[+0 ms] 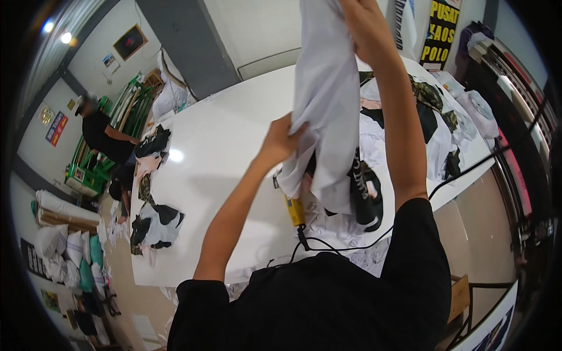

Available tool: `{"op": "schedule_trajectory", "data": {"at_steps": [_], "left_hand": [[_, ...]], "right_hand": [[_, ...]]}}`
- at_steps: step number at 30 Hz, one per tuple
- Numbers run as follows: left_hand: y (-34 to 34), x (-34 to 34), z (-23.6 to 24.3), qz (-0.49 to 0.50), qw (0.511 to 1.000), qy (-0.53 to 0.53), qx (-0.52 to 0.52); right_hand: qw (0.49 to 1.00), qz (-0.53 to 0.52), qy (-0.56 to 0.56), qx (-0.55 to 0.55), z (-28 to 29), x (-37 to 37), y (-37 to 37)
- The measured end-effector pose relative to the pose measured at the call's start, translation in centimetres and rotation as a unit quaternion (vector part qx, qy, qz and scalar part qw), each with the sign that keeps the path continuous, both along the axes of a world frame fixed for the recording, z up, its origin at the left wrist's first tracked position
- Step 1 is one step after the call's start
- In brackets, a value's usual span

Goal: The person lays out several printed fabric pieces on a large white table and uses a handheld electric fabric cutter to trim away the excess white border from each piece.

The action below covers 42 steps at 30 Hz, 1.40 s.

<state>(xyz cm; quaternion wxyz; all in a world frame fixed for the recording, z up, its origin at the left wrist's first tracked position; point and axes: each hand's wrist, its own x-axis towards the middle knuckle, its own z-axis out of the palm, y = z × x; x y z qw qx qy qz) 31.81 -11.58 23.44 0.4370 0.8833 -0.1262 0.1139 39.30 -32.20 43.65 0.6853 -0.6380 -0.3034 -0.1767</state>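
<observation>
A long piece of white cloth (328, 76) hangs raised in front of me over the table. My right hand (364, 32) grips it high up near the top of the view; its fingertips are partly cut off or hidden. Lower down, my left hand (282, 140) is closed on the cloth's left edge, thumb against the fabric. Beneath the cloth lies a yellow corded hand tool (295, 212) with a metal end, partly covered. Beside it rests a black printed fabric piece (366, 205), partly behind the cloth.
The white table (228, 158) carries heaps of white, black and camouflage fabric (433, 111) at right and more piles (158, 225) at left. A black cable (468, 171) crosses the right side. A person in black (105, 131) stands beyond the left edge; another bends lower nearby.
</observation>
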Motion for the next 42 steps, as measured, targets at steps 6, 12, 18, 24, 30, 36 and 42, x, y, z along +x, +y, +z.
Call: {"op": "schedule_trajectory", "data": {"at_steps": [6, 12, 18, 24, 30, 36, 42], "left_hand": [[11.8, 4.3, 5.5, 0.083, 0.957, -0.278, 0.022], [25.6, 4.2, 20.5, 0.232, 0.903, -0.169, -0.32], [49.9, -3.5, 28.6, 0.534, 0.772, -0.256, 0.23], [66.9, -22.7, 25.7, 0.665, 0.686, -0.296, 0.011], [70.8, -29.0, 21.4, 0.648, 0.732, -0.202, -0.063], [68.0, -34.3, 19.8, 0.701, 0.701, -0.132, 0.015], [70.3, -36.6, 25.9, 0.64, 0.748, -0.104, -0.141]], "right_hand": [[0.961, -0.242, -0.132, -0.02, 2.5, 5.2, -7.9], [0.901, -0.369, -0.098, -0.205, 2.8, 9.3, -13.9], [0.884, -0.467, 0.018, -0.026, 0.5, 24.6, -29.8], [0.854, -0.494, 0.116, 0.112, -0.4, 27.1, -44.0], [0.843, -0.45, 0.228, 0.186, -13.3, 23.7, -45.9], [0.903, -0.382, 0.163, 0.115, -8.9, 28.5, -47.4], [0.43, -0.67, 0.03, -0.605, -6.9, 26.1, -48.0]]}}
